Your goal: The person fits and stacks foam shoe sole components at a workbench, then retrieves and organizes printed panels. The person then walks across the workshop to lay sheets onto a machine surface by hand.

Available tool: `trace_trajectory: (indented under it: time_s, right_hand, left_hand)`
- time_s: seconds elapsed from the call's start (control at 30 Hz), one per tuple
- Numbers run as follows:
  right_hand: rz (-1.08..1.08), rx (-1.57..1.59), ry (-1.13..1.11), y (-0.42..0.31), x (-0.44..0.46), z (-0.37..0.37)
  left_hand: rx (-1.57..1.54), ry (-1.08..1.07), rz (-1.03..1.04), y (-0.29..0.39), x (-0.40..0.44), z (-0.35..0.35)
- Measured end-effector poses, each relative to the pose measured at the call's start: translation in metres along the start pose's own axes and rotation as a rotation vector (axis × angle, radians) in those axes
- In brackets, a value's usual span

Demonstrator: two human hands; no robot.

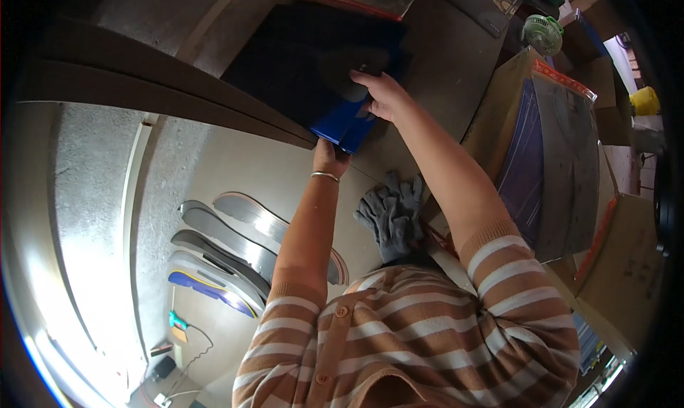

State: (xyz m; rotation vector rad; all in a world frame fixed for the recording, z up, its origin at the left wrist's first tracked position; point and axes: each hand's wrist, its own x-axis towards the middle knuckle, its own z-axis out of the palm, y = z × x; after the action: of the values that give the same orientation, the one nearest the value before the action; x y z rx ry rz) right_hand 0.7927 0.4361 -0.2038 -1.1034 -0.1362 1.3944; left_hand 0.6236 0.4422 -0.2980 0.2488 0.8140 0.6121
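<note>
Dark blue, glossy flat sheets (313, 66), perhaps bags or folders, lie stacked at the top of the view. My right hand (385, 96) grips their near right edge, thumb on top and fingers curled beneath. At the bright blue near corner, my left hand (330, 158) is closed around the edge from below, partly hidden by the sheets; a bracelet (325, 176) circles that wrist. Grey work gloves (390, 219) rest on the table close to my body, between my forearms.
Several curved, sole-shaped pieces (231, 238) lie left of my left arm. Beyond them is a teal glue gun (178, 322) with a cord. A cardboard box (491, 116) holding plastic-wrapped sheets (552, 166) stands at right. A green fan (543, 34) sits behind it. A dark beam (164, 87) crosses upper left.
</note>
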Motion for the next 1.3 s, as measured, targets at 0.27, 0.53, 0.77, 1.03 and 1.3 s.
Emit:
trace_trajectory:
  time_s: [0.27, 0.53, 0.77, 1.03, 1.3]
  right_hand:
    - [-0.374, -0.270, 0.095, -0.081, -0.022, -0.044]
    - [-0.704, -0.015, 0.325, -0.167, -0.176, -0.105]
    - [-0.775, 0.199, 0.414, -0.127, -0.249, -0.156]
    - [-0.553, 0.396, 0.421, -0.085, -0.256, -0.171]
    - [-0.483, 0.067, 0.410, -0.029, -0.238, -0.147]
  left_hand:
    - [0.081, 0.179, 0.110, -0.002, -0.014, 0.021]
    - [-0.027, 0.054, 0.136, -0.024, -0.034, 0.052]
    - [-0.013, -0.047, 0.118, -0.065, -0.072, 0.055]
    - [0.139, 0.034, -0.006, -0.103, -0.074, 0.014]
    - [0.235, -0.080, -0.098, -0.104, -0.061, -0.006]
